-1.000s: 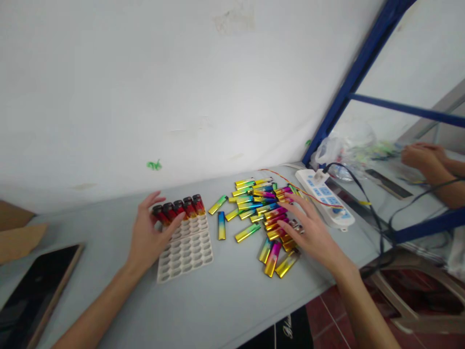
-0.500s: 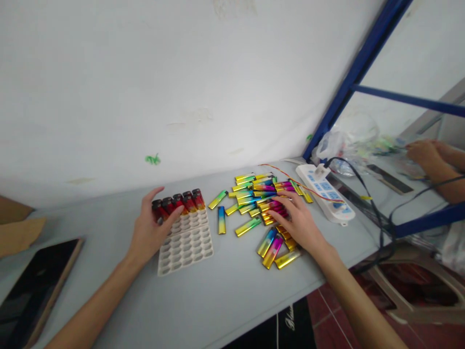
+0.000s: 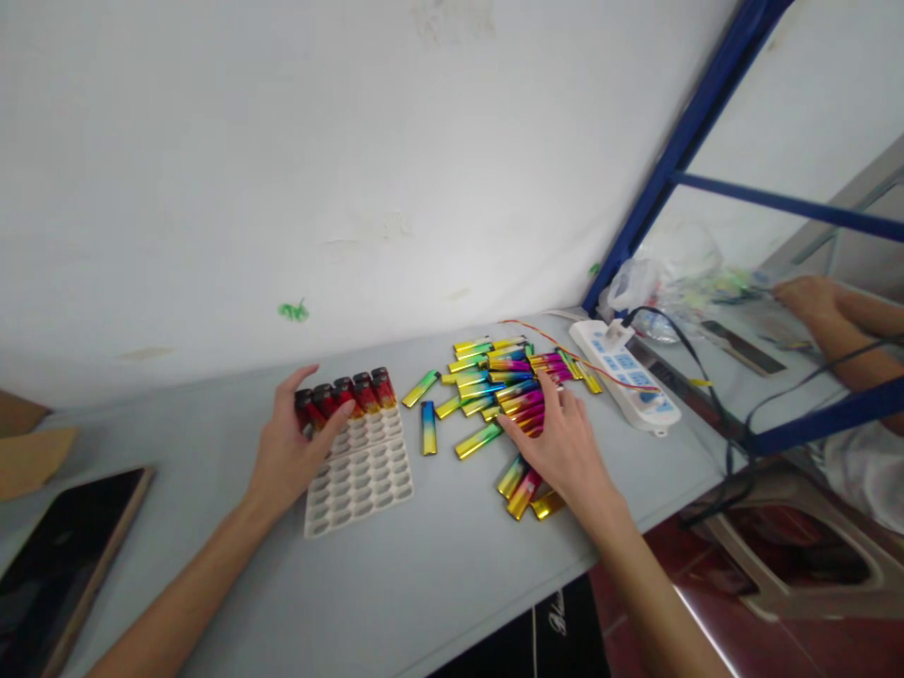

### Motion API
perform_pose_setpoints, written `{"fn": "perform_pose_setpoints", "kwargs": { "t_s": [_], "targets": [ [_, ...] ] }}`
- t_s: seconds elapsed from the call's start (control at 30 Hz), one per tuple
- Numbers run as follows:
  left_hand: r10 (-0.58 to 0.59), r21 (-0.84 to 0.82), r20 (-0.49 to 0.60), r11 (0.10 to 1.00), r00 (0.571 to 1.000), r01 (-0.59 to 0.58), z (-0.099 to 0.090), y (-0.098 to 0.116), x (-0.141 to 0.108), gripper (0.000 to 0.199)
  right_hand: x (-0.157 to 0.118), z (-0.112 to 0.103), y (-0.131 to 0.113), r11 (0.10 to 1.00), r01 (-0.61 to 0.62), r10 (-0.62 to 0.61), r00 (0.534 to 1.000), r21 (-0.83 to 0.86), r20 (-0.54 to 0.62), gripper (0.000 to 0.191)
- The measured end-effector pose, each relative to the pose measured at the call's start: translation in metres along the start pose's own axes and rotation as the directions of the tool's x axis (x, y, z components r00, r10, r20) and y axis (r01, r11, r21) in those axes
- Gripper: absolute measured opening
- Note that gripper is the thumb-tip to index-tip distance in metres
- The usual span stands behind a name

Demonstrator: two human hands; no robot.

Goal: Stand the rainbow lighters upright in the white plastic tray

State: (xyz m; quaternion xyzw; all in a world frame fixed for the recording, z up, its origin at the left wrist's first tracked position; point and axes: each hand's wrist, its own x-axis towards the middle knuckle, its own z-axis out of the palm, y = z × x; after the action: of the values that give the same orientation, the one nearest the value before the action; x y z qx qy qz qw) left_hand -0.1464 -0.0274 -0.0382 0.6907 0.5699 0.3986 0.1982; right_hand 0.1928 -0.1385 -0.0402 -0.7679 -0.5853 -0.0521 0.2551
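A pale tray (image 3: 359, 476) with rows of oval holes lies left of centre. Red lighters (image 3: 363, 394) with dark tops stand upright in its far rows. My left hand (image 3: 293, 452) grips their left end, thumb in front and fingers curled round behind. Over a loose pile of shiny lighters (image 3: 480, 389), yellow shading into green, blue or purple, rests my right hand (image 3: 569, 443). Its thumb and fingers are spread across purple-and-gold lighters (image 3: 526, 408), partly hiding them. One blue-and-yellow lighter (image 3: 428, 428) lies alone between tray and pile.
A white power strip (image 3: 625, 377) with black cables sits right of the pile. A phone (image 3: 67, 556) and cardboard (image 3: 35, 457) lie at left. Beyond the blue frame (image 3: 678, 151) show plastic bags (image 3: 636, 287) and another person's hands (image 3: 812, 301).
My right hand has moved slightly left and nearer me over the pile, its thumb now beside the green-and-yellow lighter. My left hand stays at the red lighters. The view shifts slightly.
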Motion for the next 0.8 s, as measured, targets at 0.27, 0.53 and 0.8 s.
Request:
{"fn": "perform_pose_setpoints", "kwargs": {
  "t_s": [0.27, 0.53, 0.8],
  "targets": [
    [0.093, -0.054, -0.065, 0.994, 0.994, -0.097, 0.004, -0.005, 0.001, 0.080, -0.003, -0.003, -0.001, 0.994, -0.002, 0.009, 0.998, 0.109, -0.065, 0.087],
    [0.450, 0.022, -0.403, 0.875, 0.797, -0.483, -0.013, 0.012, -0.004, 0.046, -0.013, -0.013, -0.004, 0.913, 0.158, -0.126, 0.986, 0.377, -0.109, 0.089],
    [0.582, 0.214, -0.300, 0.813, 0.756, -0.541, -0.013, 0.021, -0.008, 0.022, -0.002, 0.008, -0.002, 0.967, 0.220, -0.208, 0.973, 0.128, -0.097, 0.076]
  ]
}}
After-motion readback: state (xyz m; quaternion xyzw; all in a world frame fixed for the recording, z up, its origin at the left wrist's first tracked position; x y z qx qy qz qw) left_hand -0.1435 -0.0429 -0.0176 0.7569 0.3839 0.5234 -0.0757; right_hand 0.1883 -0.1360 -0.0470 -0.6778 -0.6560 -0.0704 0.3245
